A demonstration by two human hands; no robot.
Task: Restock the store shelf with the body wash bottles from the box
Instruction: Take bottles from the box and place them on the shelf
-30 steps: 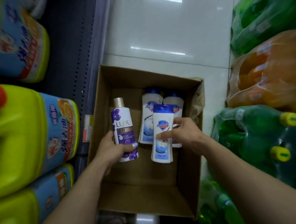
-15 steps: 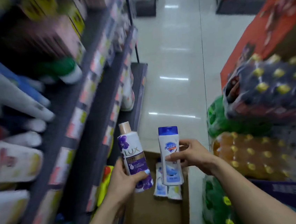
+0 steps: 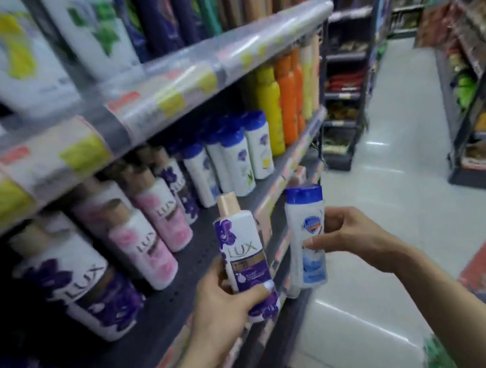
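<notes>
My left hand grips a white and purple Lux bottle with a beige cap, held upright at the front edge of the dark shelf. My right hand holds a white bottle with a blue cap just to the right of it, out over the aisle. On the shelf stand rows of purple Lux bottles, pink Lux bottles and white blue-capped bottles. The box is out of view.
An upper shelf with price labels overhangs the bottle rows and carries large refill pouches. Tall yellow and orange bottles stand at the shelf's far end. The white tiled aisle floor runs ahead, with more shelving on the right.
Both hands lifted their bottles out of the box and up to shelf height. The view swung from the box on the floor to the body wash shelf on the left.
</notes>
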